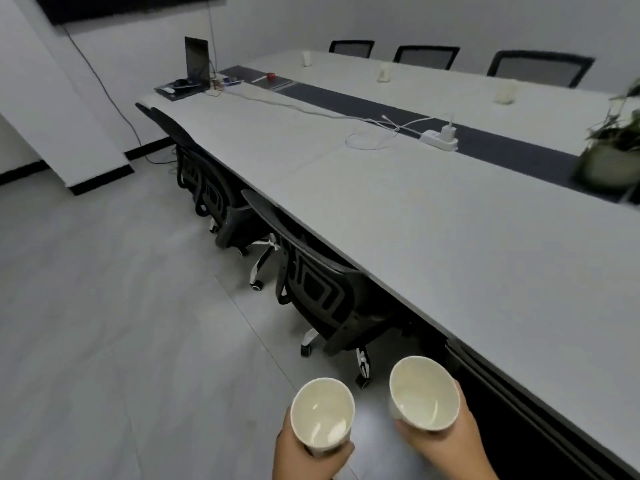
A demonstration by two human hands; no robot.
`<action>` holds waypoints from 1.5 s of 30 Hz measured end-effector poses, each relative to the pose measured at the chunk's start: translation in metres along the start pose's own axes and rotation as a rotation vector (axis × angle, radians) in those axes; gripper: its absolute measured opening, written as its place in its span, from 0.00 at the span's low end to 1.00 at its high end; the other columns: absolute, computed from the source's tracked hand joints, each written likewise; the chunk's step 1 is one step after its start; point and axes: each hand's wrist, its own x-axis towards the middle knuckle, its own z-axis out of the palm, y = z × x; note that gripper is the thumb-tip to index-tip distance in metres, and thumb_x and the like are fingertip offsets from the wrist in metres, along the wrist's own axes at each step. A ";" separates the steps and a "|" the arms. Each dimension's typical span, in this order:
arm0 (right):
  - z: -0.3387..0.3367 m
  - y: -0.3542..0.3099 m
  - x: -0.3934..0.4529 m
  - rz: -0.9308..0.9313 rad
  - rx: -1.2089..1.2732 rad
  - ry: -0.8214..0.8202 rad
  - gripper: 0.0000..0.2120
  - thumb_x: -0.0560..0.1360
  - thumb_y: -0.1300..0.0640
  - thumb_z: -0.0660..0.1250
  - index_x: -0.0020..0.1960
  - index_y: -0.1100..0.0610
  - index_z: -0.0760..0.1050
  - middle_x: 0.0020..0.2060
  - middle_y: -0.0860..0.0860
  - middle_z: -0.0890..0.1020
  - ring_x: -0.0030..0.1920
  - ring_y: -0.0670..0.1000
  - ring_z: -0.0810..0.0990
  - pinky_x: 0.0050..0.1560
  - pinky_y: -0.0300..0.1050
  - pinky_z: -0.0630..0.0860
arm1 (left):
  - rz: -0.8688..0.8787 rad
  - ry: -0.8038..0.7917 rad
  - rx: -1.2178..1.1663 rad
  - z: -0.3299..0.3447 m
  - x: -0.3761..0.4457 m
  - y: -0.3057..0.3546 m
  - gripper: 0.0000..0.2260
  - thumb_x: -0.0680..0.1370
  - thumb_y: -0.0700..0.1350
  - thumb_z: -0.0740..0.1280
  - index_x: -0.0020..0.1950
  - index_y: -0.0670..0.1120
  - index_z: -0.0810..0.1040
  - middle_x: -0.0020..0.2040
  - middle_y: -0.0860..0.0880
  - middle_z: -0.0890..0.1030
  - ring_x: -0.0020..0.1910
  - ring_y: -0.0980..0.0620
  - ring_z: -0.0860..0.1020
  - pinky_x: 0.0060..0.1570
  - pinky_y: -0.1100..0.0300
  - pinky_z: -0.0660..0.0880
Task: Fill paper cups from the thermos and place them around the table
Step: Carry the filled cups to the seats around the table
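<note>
- My left hand (304,448) is wrapped round a paper cup (322,415) down over the floor; there is liquid low in it, I think — the glint suggests so.
- My right hand (446,441) grips a second paper cup (424,393) just beside the near edge of the bench (433,237), which also looks part filled.
- Black office chairs (325,289) are tucked under this near side, and no cup stands before them, so I judge these seats are not yet served.
- Across the bench, three cups (382,71) already stand along the far edge, one before each far chair (540,67) — that side looks done.
- A power strip (439,139) with white cables lies mid-bench, and a potted plant (613,157) sits at the right.
- The thermos is not in view.
</note>
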 end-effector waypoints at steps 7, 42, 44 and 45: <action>0.041 -0.047 0.112 0.016 -0.018 0.282 0.34 0.49 0.75 0.78 0.51 0.60 0.71 0.44 0.53 0.79 0.44 0.47 0.77 0.42 0.20 0.69 | 0.184 -0.285 0.004 0.016 0.171 0.076 0.31 0.56 0.30 0.78 0.49 0.56 0.71 0.47 0.58 0.78 0.45 0.66 0.77 0.40 0.77 0.72; -0.048 0.019 0.413 0.346 0.005 0.841 0.34 0.53 0.70 0.79 0.53 0.51 0.68 0.44 0.48 0.75 0.46 0.52 0.73 0.44 0.30 0.69 | 0.132 -0.108 0.024 0.281 0.603 0.181 0.31 0.65 0.34 0.76 0.63 0.45 0.67 0.54 0.50 0.74 0.52 0.52 0.73 0.55 0.58 0.70; -0.050 0.019 0.414 0.343 -0.010 0.834 0.35 0.54 0.70 0.78 0.53 0.50 0.67 0.44 0.47 0.75 0.46 0.51 0.73 0.45 0.33 0.68 | 0.133 -0.094 -0.005 0.283 0.610 0.181 0.31 0.65 0.33 0.75 0.63 0.44 0.66 0.54 0.50 0.74 0.52 0.52 0.74 0.55 0.57 0.71; -0.050 0.018 0.414 0.346 -0.013 0.828 0.35 0.54 0.69 0.78 0.54 0.50 0.67 0.45 0.47 0.75 0.47 0.51 0.73 0.47 0.38 0.67 | 0.132 -0.084 -0.012 0.283 0.612 0.181 0.31 0.65 0.33 0.75 0.64 0.44 0.66 0.54 0.50 0.74 0.52 0.52 0.74 0.56 0.57 0.71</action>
